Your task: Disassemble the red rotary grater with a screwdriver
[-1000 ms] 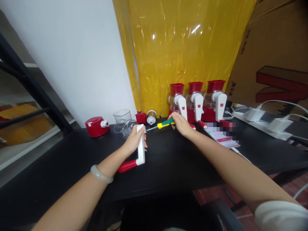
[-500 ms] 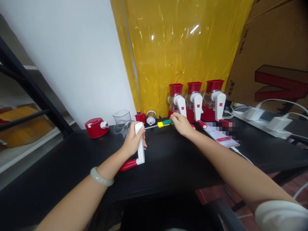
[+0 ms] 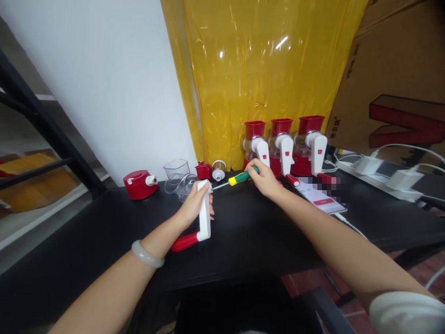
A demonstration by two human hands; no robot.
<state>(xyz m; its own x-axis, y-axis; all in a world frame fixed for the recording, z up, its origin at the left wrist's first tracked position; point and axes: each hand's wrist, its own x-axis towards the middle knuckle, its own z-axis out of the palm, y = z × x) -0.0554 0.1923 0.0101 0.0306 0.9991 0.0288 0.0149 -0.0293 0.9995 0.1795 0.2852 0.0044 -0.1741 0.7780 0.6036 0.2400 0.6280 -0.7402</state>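
My left hand [image 3: 192, 208] is wrapped round a white crank handle [image 3: 205, 218] with a red grip, held upright on the black table [image 3: 243, 232]. My right hand [image 3: 266, 178] is closed on a screwdriver [image 3: 239, 176] with a yellow and green handle. The screwdriver's metal shaft points left, its tip close to the top of the white crank. A pale bangle sits on my left wrist.
Three red and white hand-crank grinders [image 3: 287, 146] stand at the back against a yellow plastic sheet [image 3: 264, 69]. A red base [image 3: 139, 183], a clear hopper [image 3: 178, 174] and small parts [image 3: 218, 170] lie at the back left. A leaflet [image 3: 321, 195], chargers [image 3: 368, 164] and a cardboard box [image 3: 399, 93] are on the right.
My right hand lifted the screwdriver slightly and brought its tip toward the top of the crank. My left hand shifted the crank a little.
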